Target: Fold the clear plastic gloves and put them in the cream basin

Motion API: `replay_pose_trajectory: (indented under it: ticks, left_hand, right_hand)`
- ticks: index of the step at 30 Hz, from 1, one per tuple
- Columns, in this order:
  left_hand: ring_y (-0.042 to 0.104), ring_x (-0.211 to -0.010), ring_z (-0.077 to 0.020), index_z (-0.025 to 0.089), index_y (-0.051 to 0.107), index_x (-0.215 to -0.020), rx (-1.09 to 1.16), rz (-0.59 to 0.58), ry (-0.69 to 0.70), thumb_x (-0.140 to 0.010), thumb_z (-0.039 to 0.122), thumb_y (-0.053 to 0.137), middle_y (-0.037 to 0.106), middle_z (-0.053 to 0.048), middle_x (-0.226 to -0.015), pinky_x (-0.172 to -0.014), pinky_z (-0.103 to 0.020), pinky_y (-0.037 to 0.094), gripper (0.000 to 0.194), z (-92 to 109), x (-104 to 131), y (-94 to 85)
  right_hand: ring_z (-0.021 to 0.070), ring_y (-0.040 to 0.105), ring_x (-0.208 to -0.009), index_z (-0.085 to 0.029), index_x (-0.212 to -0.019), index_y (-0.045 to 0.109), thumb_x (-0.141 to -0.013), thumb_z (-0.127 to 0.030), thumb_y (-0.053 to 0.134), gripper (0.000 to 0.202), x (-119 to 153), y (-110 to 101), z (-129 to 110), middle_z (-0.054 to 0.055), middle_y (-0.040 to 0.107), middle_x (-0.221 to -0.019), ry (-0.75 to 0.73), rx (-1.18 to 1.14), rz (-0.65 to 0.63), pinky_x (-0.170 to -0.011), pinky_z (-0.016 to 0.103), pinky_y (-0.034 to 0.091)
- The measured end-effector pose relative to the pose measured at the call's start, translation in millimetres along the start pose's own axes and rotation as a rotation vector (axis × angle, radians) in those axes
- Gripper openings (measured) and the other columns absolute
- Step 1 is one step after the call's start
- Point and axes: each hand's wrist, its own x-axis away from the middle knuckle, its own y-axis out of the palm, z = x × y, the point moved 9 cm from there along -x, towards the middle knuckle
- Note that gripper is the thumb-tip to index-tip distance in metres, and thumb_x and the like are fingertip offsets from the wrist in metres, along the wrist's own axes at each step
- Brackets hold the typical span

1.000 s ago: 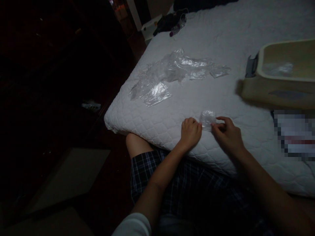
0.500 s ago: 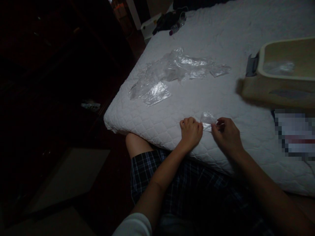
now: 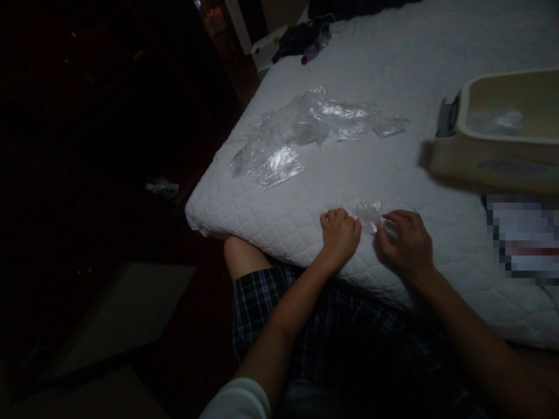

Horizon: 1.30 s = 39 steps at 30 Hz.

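A small clear plastic bag (image 3: pixel 367 216) lies between my hands near the front edge of the white quilted bed (image 3: pixel 262 216). My left hand (image 3: pixel 341 234) is curled closed on the bag's left side. At its right side, my right hand (image 3: pixel 406 240) has thumb and forefinger on the plastic, the other fingers bent. Farther back on the bed, a spread of crumpled clear plastic bags (image 3: pixel 305 119) catches the light.
A beige bin (image 3: pixel 484 157) stands on the bed at the right, with clear plastic inside. Below it lies a blurred flat item (image 3: pixel 526 238). A bottle (image 3: pixel 315 49) and dark cloth (image 3: pixel 292 43) are at the far corner. Dark floor is at the left.
My right hand has shifted slightly right. The small bag between my hands has changed shape and now looks wider and flatter. My left hand has barely moved.
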Motion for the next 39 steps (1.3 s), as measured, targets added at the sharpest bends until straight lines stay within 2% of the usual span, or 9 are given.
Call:
replay_pose_trajectory:
  ticks: [3, 6, 9, 14, 26, 30, 33, 36, 39]
  left_hand:
    - [0.047, -0.103, -0.026, 0.017, 0.066, -0.086, 0.005, 0.003, 0.002, -0.097, 0.034, 0.041, 0.06, -0.009, -0.102, -0.095, -0.046, 0.037, 0.032, 0.2, 0.8, -1.4]
    - [0.047, -0.103, -0.0257, 0.018, 0.066, -0.086, 0.011, 0.004, 0.008, -0.097, 0.032, 0.04, 0.06, -0.008, -0.102, -0.095, -0.046, 0.037, 0.032, 0.5, 1.4, -1.9]
    - [0.047, -0.104, -0.0258, 0.018, 0.066, -0.087, 0.017, -0.001, 0.01, -0.097, 0.031, 0.04, 0.06, -0.008, -0.102, -0.095, -0.046, 0.037, 0.031, 0.0, 1.1, -1.0]
    - [0.047, -0.104, -0.0261, 0.018, 0.066, -0.086, 0.023, 0.0, 0.007, -0.097, 0.033, 0.042, 0.06, -0.009, -0.101, -0.095, -0.046, 0.037, 0.03, -1.4, 0.7, 0.2]
    - [0.047, -0.104, -0.0249, 0.019, 0.065, -0.084, 0.085, 0.09, -0.097, -0.096, 0.033, 0.043, 0.06, -0.008, -0.099, -0.099, -0.045, 0.037, 0.028, -11.5, 5.3, -3.6]
    - [0.046, -0.118, -0.0277, 0.018, 0.063, -0.094, 0.102, 0.126, -0.134, -0.095, 0.038, 0.047, 0.056, -0.013, -0.118, -0.101, -0.046, 0.039, 0.025, -16.4, 7.0, -10.3]
    - [0.031, -0.139, -0.0266, 0.021, 0.058, -0.114, 0.092, 0.086, 0.07, -0.097, 0.029, 0.04, 0.044, -0.012, -0.142, -0.107, -0.047, 0.037, 0.026, -0.3, 5.1, -11.6]
    - [0.026, -0.145, -0.0199, 0.027, 0.054, -0.123, 0.123, -0.049, 0.359, -0.098, 0.021, 0.035, 0.043, -0.005, -0.147, -0.11, -0.045, 0.035, 0.032, 21.2, 6.2, -3.8]
    - [0.03, -0.143, -0.0187, 0.025, 0.051, -0.129, 0.13, -0.121, 0.436, -0.096, 0.017, 0.037, 0.046, -0.006, -0.145, -0.113, -0.043, 0.034, 0.036, 21.6, 4.6, 1.9]
  right_hand:
    - [0.0312, 0.055, -0.118, -0.017, -0.125, 0.056, -0.086, -0.028, 0.05, 0.042, 2.7, 6.7, -14.7, 0.017, 0.058, -0.128, -0.177, 0.003, -0.091, -0.097, 0.048, 0.047]
    - [0.0311, 0.044, -0.132, -0.013, -0.138, 0.047, -0.089, -0.028, 0.044, 0.052, 5.0, 20.6, -23.8, 0.017, 0.05, -0.142, -0.292, 0.018, -0.223, -0.107, 0.05, 0.038]
    - [0.031, 0.037, -0.138, -0.009, -0.145, 0.038, -0.092, -0.033, 0.039, 0.059, 4.8, 34.8, -18.9, 0.019, 0.045, -0.146, -0.266, 0.08, -0.319, -0.112, 0.052, 0.031]
    - [0.0307, 0.038, -0.137, -0.009, -0.148, 0.032, -0.096, -0.045, 0.028, 0.063, 6.9, 48.7, -4.8, 0.02, 0.044, -0.147, -0.183, 0.191, -0.401, -0.113, 0.056, 0.025]
    - [0.0287, 0.034, -0.14, -0.013, -0.152, 0.026, -0.096, -0.051, 0.025, 0.067, 12.9, 53.1, 1.2, 0.017, 0.039, -0.15, -0.207, 0.192, -0.468, -0.115, 0.055, 0.019]
    - [0.028, 0.033, -0.141, -0.015, -0.152, 0.024, -0.096, -0.053, 0.027, 0.068, 14.1, 53.5, 2.0, 0.016, 0.038, -0.151, -0.22, 0.193, -0.463, -0.116, 0.054, 0.018]
    - [0.0285, 0.033, -0.141, -0.013, -0.151, 0.026, -0.096, -0.054, 0.027, 0.069, 15.0, 53.5, 1.2, 0.018, 0.038, -0.15, -0.235, 0.203, -0.468, -0.116, 0.054, 0.018]
    - [0.0287, 0.033, -0.14, -0.013, -0.151, 0.026, -0.095, -0.056, 0.027, 0.071, 15.6, 53.0, -0.3, 0.018, 0.039, -0.15, -0.25, 0.191, -0.473, -0.115, 0.054, 0.018]
    - [0.0284, 0.032, -0.141, -0.012, -0.152, 0.024, -0.094, -0.057, 0.028, 0.073, 15.9, 52.5, -0.3, 0.019, 0.038, -0.15, -0.257, 0.189, -0.47, -0.116, 0.053, 0.017]
